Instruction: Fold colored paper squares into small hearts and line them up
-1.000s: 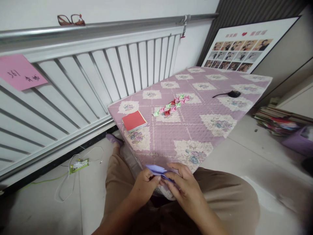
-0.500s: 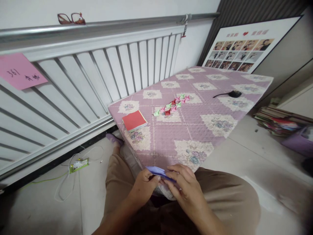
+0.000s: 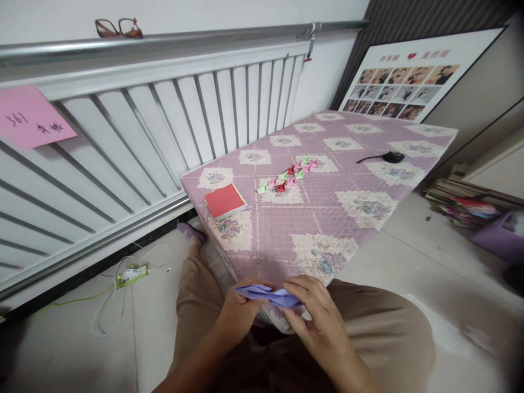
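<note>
A folded sheet of purple paper point(image 3: 268, 295) is held level between my two hands, just past the near corner of the table. My left hand point(image 3: 239, 312) grips its left end, thumb and fingers pressed together. At the other end my right hand point(image 3: 313, 308) pinches the paper between thumb and fingers. Farther up the cloth stands a cluster of small folded paper pieces point(image 3: 290, 173) in pink, green and red. A stack of square paper point(image 3: 225, 201) with a red sheet on top lies near the table's left edge.
The table point(image 3: 282, 229) wears a purple floral cloth. A black corded object point(image 3: 393, 157) rests on its right side. Along the left runs a white radiator point(image 3: 164, 125) with glasses point(image 3: 118, 28) on the pipe above. A power strip point(image 3: 133, 274) lies on the floor.
The purple paper has been tilted and spread, so more of its folded faces show. Both hands have shifted slightly around it and keep their hold.
</note>
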Motion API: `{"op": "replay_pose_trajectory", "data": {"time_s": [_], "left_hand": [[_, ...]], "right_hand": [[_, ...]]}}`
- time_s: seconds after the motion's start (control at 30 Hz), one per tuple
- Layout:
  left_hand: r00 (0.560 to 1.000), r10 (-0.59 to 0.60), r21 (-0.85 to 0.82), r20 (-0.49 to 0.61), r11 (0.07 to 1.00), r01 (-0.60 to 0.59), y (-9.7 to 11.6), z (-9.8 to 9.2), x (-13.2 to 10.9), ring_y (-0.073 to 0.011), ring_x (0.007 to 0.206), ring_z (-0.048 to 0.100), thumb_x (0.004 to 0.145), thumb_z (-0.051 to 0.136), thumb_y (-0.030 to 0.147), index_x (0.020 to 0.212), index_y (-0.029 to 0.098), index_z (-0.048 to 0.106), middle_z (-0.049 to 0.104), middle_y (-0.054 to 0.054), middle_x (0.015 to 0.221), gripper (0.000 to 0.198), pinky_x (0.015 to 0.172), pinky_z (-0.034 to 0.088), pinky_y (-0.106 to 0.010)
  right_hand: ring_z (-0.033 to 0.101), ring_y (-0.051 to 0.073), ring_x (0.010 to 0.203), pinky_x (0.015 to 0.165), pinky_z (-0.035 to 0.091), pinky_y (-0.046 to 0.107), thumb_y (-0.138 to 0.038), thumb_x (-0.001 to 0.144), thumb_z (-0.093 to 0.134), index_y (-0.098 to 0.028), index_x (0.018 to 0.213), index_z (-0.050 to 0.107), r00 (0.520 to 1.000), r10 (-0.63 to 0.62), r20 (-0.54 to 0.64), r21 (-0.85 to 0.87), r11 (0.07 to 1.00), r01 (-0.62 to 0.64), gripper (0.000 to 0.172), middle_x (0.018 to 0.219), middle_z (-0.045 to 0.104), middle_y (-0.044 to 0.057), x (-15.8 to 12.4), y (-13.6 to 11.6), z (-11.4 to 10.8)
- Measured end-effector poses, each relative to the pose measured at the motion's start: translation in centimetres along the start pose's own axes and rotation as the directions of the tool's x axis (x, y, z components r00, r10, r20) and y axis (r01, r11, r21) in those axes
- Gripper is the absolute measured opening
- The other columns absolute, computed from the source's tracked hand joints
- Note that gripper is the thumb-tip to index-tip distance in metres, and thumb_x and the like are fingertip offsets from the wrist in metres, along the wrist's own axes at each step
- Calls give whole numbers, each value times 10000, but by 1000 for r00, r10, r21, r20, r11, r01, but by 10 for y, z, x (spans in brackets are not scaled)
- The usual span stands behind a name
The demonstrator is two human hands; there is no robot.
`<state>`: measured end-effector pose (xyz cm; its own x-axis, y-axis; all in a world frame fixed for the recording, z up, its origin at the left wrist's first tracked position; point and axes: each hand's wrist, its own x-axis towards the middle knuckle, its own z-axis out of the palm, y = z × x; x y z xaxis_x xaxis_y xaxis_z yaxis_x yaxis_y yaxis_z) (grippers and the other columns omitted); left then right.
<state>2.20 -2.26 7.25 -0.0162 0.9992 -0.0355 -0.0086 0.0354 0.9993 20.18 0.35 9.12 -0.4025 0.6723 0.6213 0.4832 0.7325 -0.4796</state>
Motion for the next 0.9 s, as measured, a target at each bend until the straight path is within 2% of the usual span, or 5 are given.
{"op": "replay_pose_trajectory", "data": {"time_s": [0.23, 0.57, 0.77, 0.9], "left_hand": [[1000, 18, -3, -17, 1000, -18, -3, 1, -1, -179, 913, 656, 782, 629, 184, 892, 191, 700, 725, -41, 943, 131, 849, 498, -286], [1000, 9, 31, -23, 999, -9, -4, 1, -1, -182, 926, 649, 793, 598, 200, 933, 190, 702, 721, -44, 956, 174, 846, 500, -289], [999, -34, 25, -36, 999, 35, 0, 3, 2, -190, 819, 654, 766, 602, 217, 887, 173, 719, 731, -46, 842, 174, 763, 514, -295], [998, -38, 47, -50, 998, 40, 1, 4, 2, -204, 857, 654, 773, 592, 224, 893, 177, 721, 733, -52, 872, 183, 790, 515, -312]], "right_hand": [[602, 197, 938, 809, 505, 374, -165, 823, 617, -223, 1002, 589, 999, -27, -41, -5, 1000, 27, 190, 990, 642, 63, 1, -1, 0], [594, 191, 916, 797, 500, 378, -134, 814, 636, -217, 936, 591, 994, -73, -85, -63, 996, 68, 153, 993, 636, 59, -4, 1, 2], [594, 194, 934, 806, 505, 381, -122, 816, 617, -241, 948, 584, 997, -27, -78, -57, 998, 22, 180, 1000, 631, 53, -5, 2, 2], [594, 212, 954, 813, 498, 394, -171, 828, 603, -249, 919, 611, 999, -27, -28, -103, 994, 24, 120, 1023, 639, 60, -4, 0, 1]]}}
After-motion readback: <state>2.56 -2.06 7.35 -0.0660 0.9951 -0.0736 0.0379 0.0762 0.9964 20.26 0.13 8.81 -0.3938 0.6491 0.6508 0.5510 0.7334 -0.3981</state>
